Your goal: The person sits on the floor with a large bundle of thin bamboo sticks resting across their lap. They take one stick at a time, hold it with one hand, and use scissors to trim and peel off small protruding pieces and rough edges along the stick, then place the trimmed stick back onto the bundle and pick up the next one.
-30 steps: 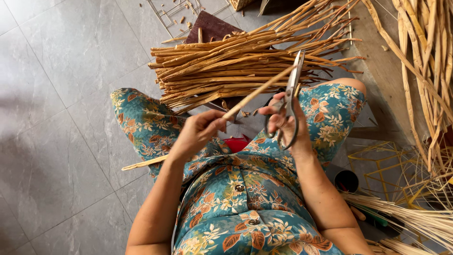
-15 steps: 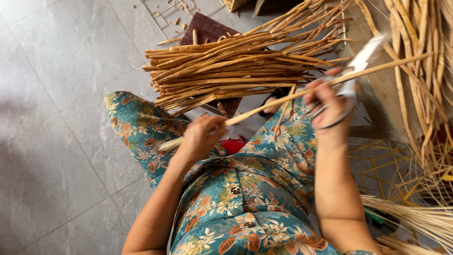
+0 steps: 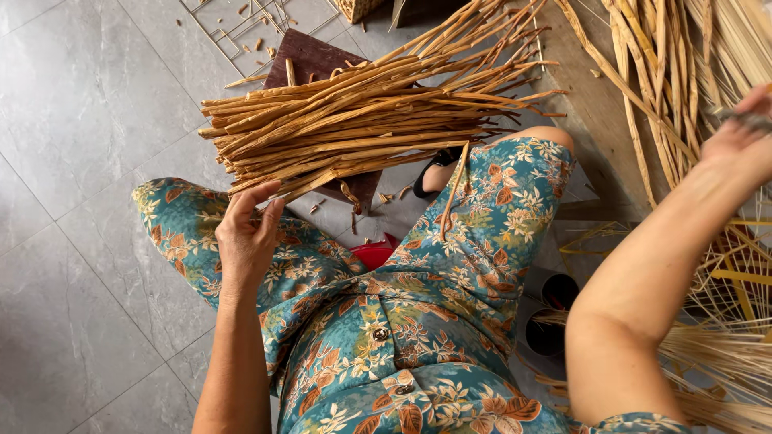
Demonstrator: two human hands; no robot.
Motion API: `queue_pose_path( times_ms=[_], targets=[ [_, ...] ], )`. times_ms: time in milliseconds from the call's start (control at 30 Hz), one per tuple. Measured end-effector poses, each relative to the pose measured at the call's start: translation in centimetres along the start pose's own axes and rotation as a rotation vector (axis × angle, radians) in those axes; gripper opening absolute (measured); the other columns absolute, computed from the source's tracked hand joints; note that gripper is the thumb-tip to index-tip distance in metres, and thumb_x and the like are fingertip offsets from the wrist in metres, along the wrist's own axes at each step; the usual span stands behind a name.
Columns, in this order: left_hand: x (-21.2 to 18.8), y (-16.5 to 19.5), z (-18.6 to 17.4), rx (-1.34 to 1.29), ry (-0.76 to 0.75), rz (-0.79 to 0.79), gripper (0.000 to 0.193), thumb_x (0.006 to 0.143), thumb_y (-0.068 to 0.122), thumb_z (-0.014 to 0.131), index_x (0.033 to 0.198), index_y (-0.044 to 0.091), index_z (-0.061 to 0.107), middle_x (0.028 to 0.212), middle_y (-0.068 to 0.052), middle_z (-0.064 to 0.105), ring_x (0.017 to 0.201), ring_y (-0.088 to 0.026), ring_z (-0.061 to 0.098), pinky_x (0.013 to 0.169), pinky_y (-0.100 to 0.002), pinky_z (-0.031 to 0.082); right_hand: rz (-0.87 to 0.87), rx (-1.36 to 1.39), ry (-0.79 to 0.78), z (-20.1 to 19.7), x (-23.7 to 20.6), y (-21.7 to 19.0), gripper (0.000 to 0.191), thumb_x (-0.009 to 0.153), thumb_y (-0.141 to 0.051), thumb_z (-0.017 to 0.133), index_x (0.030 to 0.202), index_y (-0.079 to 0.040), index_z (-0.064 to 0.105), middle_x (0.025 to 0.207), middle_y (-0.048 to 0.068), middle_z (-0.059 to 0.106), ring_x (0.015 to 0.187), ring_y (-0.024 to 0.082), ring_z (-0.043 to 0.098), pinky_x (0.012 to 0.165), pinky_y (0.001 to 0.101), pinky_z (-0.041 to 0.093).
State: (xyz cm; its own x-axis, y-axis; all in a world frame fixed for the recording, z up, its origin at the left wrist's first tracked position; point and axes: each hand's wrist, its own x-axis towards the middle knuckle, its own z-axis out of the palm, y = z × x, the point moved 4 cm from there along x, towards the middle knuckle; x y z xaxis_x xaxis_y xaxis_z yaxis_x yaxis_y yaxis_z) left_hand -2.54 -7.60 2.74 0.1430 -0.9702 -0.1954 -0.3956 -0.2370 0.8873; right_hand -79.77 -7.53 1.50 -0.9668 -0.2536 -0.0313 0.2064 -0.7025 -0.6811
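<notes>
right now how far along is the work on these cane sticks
Looks done: a big pile of tan stripped cane sticks lies on the dark brown board, with cut scraps on the grey tiled floor. In hand: the left hand touches the pile's near end; the right hand reaches into the upright uncut canes. Left: those many canes, apparently unworked.

You are sitting in a home craft workshop, the kind where cane or rattan is worked on the floor. Grey floor tiles (image 3: 72, 120) lie under you, strewn with small offcuts (image 3: 350, 193). A big bundle of brown canes (image 3: 362, 120) rests on a dark board (image 3: 318, 60) ahead. To your right, pale reeds (image 3: 667, 72) and fine straw (image 3: 724, 354) pile up beside a yellow wire frame (image 3: 736, 277).
</notes>
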Motion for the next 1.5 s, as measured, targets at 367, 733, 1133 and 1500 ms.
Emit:
queue_pose_path(
  times_ms=[367,733,1133,1500],
  targets=[
    [7.8,-3.8,-1.1,0.325,0.301,0.361,0.024,0.096,0.016,0.076,0.12,0.012,0.073,0.113,-0.011,0.068,0.108,-0.029,0.066,0.092,-0.042,0.054,0.437,-0.002,-0.161,-4.6,-17.9,8.8,0.027,0.1,-0.016,0.067,0.116,0.005,0.057,0.103,0.024,0.071,0.088,0.031,0.073,0.073,0.0396,0.062],
    [16.3,-6.5,0.4,0.677,0.369,0.281,0.015,0.088,0.022,0.077,0.103,0.02,0.076,0.111,-0.005,0.061,0.109,-0.028,0.054,0.094,-0.044,0.044,0.606,-0.325,-0.646,1.6,-33.7,14.0,0.024,0.102,-0.003,0.068,0.124,-0.004,0.057,0.098,0.015,0.07,0.079,0.021,0.068,0.069,0.0335,0.059],
    [12.0,-0.5,-1.9,-0.223,0.152,0.385,0.013,0.104,0.006,0.071,0.114,0.013,0.065,0.103,0.001,0.068,0.099,-0.008,0.067,0.088,-0.023,0.053,0.584,-0.433,-0.643,0.6,-33.5,14.2,0.029,0.103,-0.004,0.066,0.129,-0.002,0.055,0.094,0.013,0.07,0.075,0.019,0.068,0.066,0.0314,0.059],
    [-2.0,7.5,-4.7,-0.777,0.117,0.76,0.019,0.107,-0.003,0.071,0.119,0.007,0.062,0.118,-0.006,0.066,0.114,-0.014,0.062,0.105,-0.027,0.05,0.306,-0.441,-1.04,8.4,-43.3,5.3,0.037,0.105,-0.001,0.07,0.137,-0.004,0.052,0.107,0.017,0.071,0.075,0.013,0.066,0.071,0.023,0.057]
  ],
)
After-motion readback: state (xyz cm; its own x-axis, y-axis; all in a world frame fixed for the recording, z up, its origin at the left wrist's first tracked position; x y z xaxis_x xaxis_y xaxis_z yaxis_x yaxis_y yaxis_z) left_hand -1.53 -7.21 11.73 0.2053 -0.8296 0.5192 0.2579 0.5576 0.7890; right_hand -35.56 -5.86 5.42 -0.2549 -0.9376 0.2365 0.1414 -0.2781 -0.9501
